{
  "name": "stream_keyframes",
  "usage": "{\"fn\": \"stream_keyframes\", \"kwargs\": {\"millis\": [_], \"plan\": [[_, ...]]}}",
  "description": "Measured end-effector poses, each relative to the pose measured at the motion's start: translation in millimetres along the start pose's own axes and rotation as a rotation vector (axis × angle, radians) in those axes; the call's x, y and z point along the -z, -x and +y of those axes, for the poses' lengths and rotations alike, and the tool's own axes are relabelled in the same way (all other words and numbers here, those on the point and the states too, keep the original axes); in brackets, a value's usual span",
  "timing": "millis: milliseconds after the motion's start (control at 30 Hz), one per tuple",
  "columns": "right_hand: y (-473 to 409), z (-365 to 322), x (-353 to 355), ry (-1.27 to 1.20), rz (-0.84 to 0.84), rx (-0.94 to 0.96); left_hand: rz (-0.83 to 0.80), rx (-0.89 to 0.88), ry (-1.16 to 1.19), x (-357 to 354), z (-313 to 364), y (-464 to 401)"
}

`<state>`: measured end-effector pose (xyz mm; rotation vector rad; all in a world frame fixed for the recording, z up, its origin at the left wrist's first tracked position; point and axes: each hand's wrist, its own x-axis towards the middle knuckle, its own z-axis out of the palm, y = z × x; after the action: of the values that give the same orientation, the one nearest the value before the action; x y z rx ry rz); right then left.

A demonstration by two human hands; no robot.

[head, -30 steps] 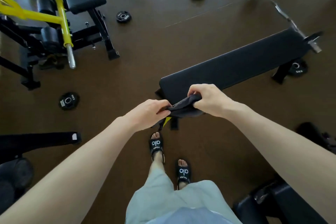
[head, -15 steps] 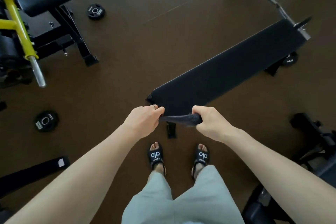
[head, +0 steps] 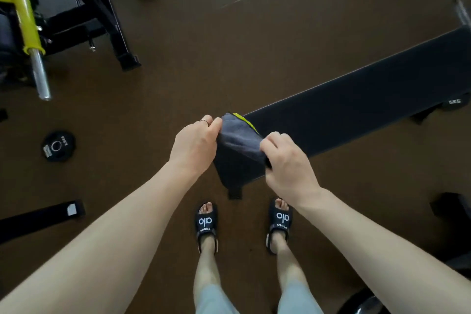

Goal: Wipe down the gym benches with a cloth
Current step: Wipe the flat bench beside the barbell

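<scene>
Cloth stretched over the bench's near end, wiping not yet begun.

The left hand [head: 195, 144] pinches one edge of the grey cloth [head: 239, 146] and the right hand [head: 286, 163] grips the opposite edge, fingers of both curled round the fabric, so it hangs spread between them just above the near end of the black bench [head: 362, 109]. The cloth looks bunched, with a yellow-green trim folded at its top; laid down like that it would likely wipe only a narrow strip. Weight plates [head: 58, 146] lie on the floor, a trip risk if the person walks along the bench looking down.
</scene>
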<state>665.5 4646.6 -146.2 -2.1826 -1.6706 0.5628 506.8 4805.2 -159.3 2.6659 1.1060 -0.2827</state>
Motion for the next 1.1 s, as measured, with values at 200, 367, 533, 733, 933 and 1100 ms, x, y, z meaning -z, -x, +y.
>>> {"fn": "stream_keyframes", "kwargs": {"millis": [200, 367, 533, 733, 933, 1100], "plan": [[27.6, 45.5, -90.7, 0.189, -0.668, 0.172, -0.362, 0.170, -0.155, -97.9, 7.1, 27.4], [37.2, 79.1, -133.3, 0.195, -0.818, 0.088, -0.435, 0.310, -0.064, -143.6, 31.2, 45.7], [10.7, 122.5, -140.5, 0.198, -0.659, 0.028, -0.303, 0.364, 0.098, -160.2, 61.3, 13.5], [-38.0, 174.1, -150.4, 0.125, -0.406, -0.069, -0.247, 0.396, 0.215, -206.0, 81.6, -47.6], [-107.3, 204.5, -213.3, 0.140, -0.226, -0.030, -0.172, 0.487, 0.261, -285.7, 68.9, -99.8], [-159.6, 233.5, -280.1, 0.216, -0.077, 0.115, 0.019, 0.514, 0.150, -353.2, 50.4, -114.1]]}}
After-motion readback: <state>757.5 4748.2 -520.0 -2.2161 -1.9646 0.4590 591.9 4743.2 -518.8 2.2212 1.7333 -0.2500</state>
